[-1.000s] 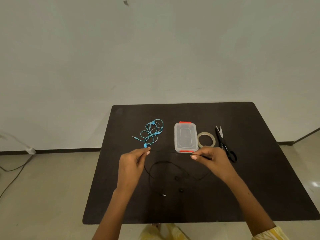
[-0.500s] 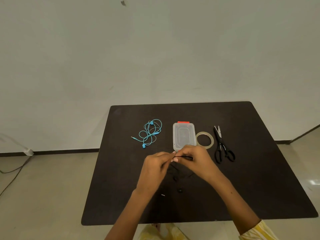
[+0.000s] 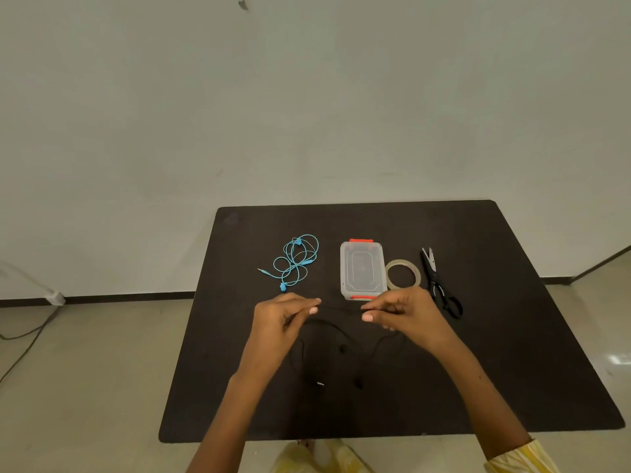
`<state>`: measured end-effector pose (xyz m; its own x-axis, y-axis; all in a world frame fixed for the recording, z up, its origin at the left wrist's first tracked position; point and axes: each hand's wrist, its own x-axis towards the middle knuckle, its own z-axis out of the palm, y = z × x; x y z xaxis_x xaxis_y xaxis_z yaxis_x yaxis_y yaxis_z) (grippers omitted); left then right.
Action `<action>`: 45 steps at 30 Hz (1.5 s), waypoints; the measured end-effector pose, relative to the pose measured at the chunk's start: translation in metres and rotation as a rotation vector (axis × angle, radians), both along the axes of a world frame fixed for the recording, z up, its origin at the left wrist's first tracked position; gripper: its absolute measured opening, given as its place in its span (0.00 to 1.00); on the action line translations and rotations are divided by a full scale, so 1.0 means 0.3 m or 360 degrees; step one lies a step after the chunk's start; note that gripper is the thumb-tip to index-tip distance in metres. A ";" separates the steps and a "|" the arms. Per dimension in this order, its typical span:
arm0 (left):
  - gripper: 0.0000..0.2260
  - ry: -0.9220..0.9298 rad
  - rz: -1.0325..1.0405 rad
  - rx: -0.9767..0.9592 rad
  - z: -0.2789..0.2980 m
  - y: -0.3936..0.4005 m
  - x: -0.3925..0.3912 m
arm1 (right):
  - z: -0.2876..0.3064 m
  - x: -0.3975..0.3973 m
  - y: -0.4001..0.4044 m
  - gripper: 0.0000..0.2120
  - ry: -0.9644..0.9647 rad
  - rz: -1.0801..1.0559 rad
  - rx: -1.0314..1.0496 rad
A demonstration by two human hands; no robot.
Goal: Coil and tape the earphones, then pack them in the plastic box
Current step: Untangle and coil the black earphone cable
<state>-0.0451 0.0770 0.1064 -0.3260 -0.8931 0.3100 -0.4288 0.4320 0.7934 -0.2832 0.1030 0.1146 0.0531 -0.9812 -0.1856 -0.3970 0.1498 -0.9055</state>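
Black earphones (image 3: 327,327) hang between my hands above the dark table (image 3: 512,353). My left hand (image 3: 285,314) pinches the cord on one side and my right hand (image 3: 399,312) pinches it on the other, with a short stretch taut between them. Loose loops, two earbuds and the plug lie on the table below. A clear plastic box (image 3: 362,269) with orange clips stands shut just beyond my right hand. A tape roll (image 3: 402,274) lies flat to the right of the box. Blue earphones (image 3: 295,261) lie tangled to the box's left.
Black scissors (image 3: 440,286) lie to the right of the tape, blades pointing away from me. A pale wall rises behind the table. A cable and a white socket strip (image 3: 51,297) lie on the floor at the left.
My hands, pressed together half a second ago, have drawn apart sideways, pulling a length of black cord taut between them.
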 end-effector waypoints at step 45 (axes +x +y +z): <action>0.06 -0.0001 0.0272 0.0066 0.116 -0.060 0.100 | 0.131 -0.049 0.003 0.14 0.0129 0.0064 -0.0222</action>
